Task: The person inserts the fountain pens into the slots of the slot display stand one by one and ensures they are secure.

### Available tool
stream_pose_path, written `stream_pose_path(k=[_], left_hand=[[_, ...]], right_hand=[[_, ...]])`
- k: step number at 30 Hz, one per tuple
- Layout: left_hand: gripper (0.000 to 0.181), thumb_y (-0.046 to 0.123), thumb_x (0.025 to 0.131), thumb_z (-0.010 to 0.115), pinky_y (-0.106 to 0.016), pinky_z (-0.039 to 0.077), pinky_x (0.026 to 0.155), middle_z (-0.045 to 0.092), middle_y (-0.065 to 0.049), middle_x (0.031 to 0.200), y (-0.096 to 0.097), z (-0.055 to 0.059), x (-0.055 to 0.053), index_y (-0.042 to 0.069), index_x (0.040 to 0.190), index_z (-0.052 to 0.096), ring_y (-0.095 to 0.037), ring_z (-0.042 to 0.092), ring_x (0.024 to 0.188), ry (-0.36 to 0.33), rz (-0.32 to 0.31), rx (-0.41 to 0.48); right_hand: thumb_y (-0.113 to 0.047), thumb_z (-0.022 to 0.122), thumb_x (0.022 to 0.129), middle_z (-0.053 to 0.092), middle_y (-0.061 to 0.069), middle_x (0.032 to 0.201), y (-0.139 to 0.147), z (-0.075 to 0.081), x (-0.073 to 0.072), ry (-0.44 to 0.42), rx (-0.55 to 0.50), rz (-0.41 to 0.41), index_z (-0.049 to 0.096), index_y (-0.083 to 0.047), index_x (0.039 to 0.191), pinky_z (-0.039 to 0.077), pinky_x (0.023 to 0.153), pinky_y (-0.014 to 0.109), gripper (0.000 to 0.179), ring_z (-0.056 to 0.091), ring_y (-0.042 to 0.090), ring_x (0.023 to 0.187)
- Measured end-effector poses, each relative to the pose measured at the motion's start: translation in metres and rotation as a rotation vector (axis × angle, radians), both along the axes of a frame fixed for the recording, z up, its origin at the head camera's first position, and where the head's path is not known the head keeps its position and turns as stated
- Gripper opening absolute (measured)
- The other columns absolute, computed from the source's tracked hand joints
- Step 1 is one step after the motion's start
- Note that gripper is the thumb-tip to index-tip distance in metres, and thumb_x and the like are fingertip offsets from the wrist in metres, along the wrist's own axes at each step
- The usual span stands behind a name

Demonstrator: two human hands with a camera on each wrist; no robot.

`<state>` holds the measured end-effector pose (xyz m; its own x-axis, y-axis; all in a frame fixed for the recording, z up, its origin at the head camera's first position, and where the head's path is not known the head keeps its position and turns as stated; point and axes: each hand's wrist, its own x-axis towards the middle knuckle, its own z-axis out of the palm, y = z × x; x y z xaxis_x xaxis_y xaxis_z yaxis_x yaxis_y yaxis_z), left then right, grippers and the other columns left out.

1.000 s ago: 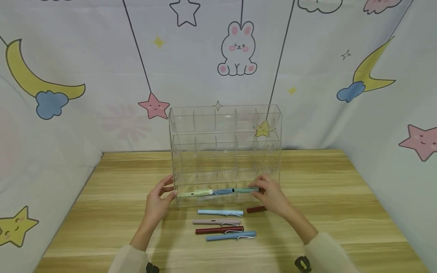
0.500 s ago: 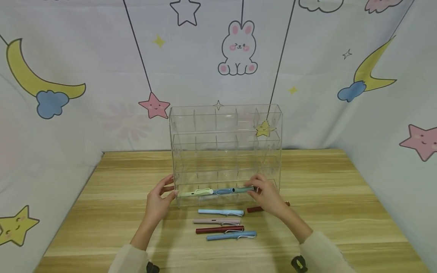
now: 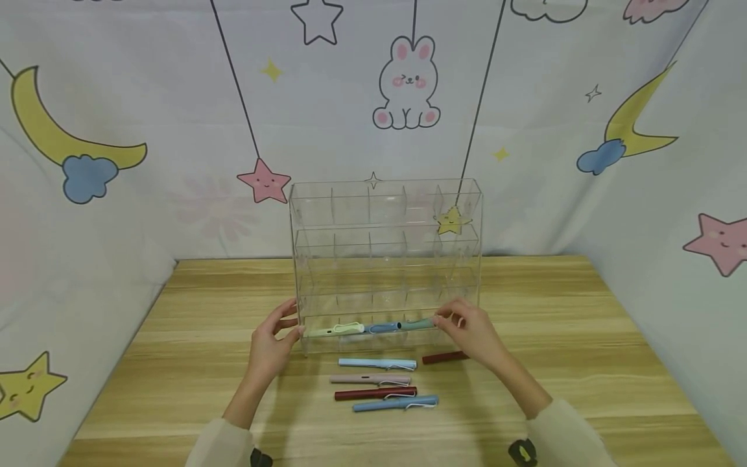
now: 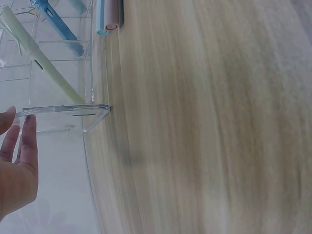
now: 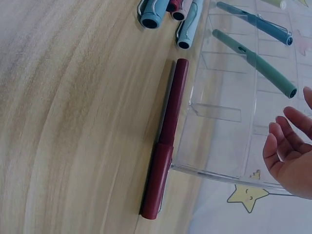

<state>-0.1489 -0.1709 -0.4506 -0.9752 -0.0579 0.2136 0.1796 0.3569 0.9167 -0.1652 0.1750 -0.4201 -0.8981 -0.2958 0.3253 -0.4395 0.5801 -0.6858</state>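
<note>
A clear acrylic rack (image 3: 385,246) stands upright on the table. My left hand (image 3: 272,337) pinches its left side panel between thumb and fingers, as the left wrist view confirms. Across the rack's lowest tier lie three capped pens: a light green pen (image 3: 332,330), a blue pen (image 3: 382,328) and a green pen (image 3: 417,323). My right hand (image 3: 469,329) is by the cap end of the green pen; in the right wrist view, the visible fingers (image 5: 285,141) are loosely bent and apart from the pen. Its thumb cannot be made out there.
In front of the rack lie a light blue pen (image 3: 376,363), a pink pen (image 3: 369,379), a dark red pen (image 3: 373,394) and a blue pen (image 3: 395,403). Another dark red pen (image 5: 165,141) lies near the rack's right front corner. A patterned cloth (image 3: 350,130) hangs behind.
The green pen has slid slightly left with my right hand, which then let go and drew back to the right. My left hand stays on the rack's side.
</note>
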Motion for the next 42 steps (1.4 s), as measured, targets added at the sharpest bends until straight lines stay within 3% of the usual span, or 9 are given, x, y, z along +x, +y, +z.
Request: stream_pose_path(k=[9,25,42], left_hand=[[0.053,-0.011,0.08,0.062,-0.021,0.05,0.072,0.054,-0.021,0.119,0.0,0.001,0.0,0.001,0.129,0.047,-0.034,0.057,0.1,0.0,0.001,0.003],[0.053,-0.011,0.08,0.062,-0.022,0.05,0.072,0.054,-0.022,0.119,0.001,0.001,0.0,0.001,0.129,0.047,-0.035,0.057,0.099,0.005,0.001,0.0],[0.054,-0.011,0.08,0.062,-0.021,0.05,0.072,0.053,-0.021,0.12,0.0,0.001,0.001,0.002,0.13,0.046,-0.036,0.056,0.1,-0.013,-0.005,-0.002]], right_hand=[[-0.012,0.063,0.087,0.055,-0.004,0.074,0.0,-0.004,0.0,-0.017,0.017,0.023,0.067,-0.002,0.079,0.043,0.056,0.022,0.013,0.047,0.009,0.065],[-0.007,0.066,0.083,0.057,-0.003,0.08,0.001,-0.003,0.001,-0.03,0.012,0.051,0.066,-0.004,0.086,0.045,0.058,0.023,0.005,0.05,0.009,0.068],[-0.008,0.068,0.082,0.059,-0.001,0.085,0.013,0.002,0.004,-0.048,0.038,0.064,0.065,0.0,0.102,0.048,0.061,0.024,0.022,0.052,0.01,0.071]])
